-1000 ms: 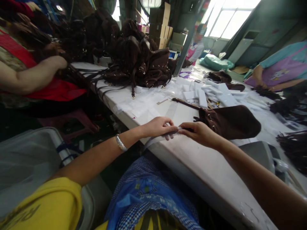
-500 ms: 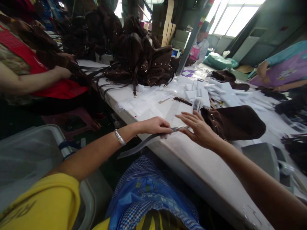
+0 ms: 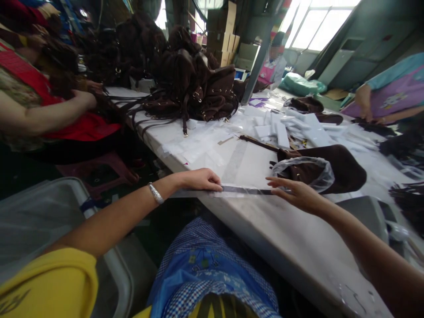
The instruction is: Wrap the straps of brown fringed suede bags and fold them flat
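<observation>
A dark strap in clear plastic film lies stretched along the table's near edge. My left hand is closed on its left part, and clear film trails leftward past that hand. At the strap's right part is my right hand, with fingers extended and slightly apart, touching the strap or its film. Above that hand curves a loop of clear plastic. Behind the loop a dark brown bag lies flat on the table, its metal fittings partly covered. A thin brown strap with a buckle reaches left from the bag.
Brown bags are heaped at the back of the white table. White packing pieces lie scattered beyond my hands. A grey bin stands at my left. Co-workers are at the left, at the right and farther back.
My left hand has moved left and my right hand right, widening the gap between them. The strap now lies straight, and the plastic loop has spread over the bag.
</observation>
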`<state>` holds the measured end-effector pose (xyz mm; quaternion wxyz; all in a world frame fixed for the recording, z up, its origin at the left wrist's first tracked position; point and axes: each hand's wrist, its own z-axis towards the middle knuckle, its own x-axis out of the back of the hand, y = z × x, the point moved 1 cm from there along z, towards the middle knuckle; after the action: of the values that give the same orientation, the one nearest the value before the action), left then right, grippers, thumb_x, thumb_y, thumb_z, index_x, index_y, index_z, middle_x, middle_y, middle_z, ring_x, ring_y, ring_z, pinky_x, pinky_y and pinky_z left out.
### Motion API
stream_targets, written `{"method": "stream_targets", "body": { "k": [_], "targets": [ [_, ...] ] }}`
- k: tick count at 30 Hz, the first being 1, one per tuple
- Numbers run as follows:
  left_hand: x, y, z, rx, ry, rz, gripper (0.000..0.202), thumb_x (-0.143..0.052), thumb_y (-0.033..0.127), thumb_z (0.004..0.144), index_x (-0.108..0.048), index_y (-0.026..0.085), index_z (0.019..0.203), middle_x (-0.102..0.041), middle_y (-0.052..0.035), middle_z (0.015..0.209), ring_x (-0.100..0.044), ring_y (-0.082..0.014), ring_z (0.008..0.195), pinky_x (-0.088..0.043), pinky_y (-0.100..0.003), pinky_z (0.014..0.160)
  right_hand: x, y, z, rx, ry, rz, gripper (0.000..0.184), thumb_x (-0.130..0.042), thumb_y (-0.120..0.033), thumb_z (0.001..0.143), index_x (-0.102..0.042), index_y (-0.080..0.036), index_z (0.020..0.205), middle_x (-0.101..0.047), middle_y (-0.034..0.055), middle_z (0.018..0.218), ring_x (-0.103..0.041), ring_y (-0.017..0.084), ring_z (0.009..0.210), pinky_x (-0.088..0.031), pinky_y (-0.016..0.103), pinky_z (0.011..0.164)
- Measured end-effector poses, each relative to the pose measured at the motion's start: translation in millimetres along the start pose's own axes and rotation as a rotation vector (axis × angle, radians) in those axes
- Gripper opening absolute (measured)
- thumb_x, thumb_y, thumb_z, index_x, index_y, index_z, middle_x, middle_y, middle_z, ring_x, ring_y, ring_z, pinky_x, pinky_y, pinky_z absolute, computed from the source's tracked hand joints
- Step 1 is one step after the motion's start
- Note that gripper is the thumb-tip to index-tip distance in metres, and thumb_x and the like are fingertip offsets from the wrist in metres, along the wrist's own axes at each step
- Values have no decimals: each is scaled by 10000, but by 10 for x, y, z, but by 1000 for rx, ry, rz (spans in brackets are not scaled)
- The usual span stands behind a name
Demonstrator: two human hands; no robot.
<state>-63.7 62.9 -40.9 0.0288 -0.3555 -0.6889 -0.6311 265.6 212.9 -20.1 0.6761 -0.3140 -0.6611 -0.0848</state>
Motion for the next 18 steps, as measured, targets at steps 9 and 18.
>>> {"method": "stream_targets", "body": {
  "k": [9, 18],
  "targets": [
    [-209, 563, 491, -82, 294, 681, 166, -595, 300, 910, -728, 202, 894, -737, -64, 862, -678, -198, 819, -440, -251, 671, -284, -646, 181, 76, -80, 227, 410, -433, -493, 960, -652, -185, 801, -664, 30, 660, -612, 166, 595, -460, 268, 612],
    [-553, 493, 785, -191, 353, 875, 195, -555, 339, 938, -679, 208, 861, -729, -57, 873, -688, -201, 805, -444, -253, 623, -533, -500, 99, 7, 49, 241, 346, -412, -397, 959, -578, -196, 731, -650, 17, 662, -575, 155, 598, -382, 258, 597]
  ]
}}
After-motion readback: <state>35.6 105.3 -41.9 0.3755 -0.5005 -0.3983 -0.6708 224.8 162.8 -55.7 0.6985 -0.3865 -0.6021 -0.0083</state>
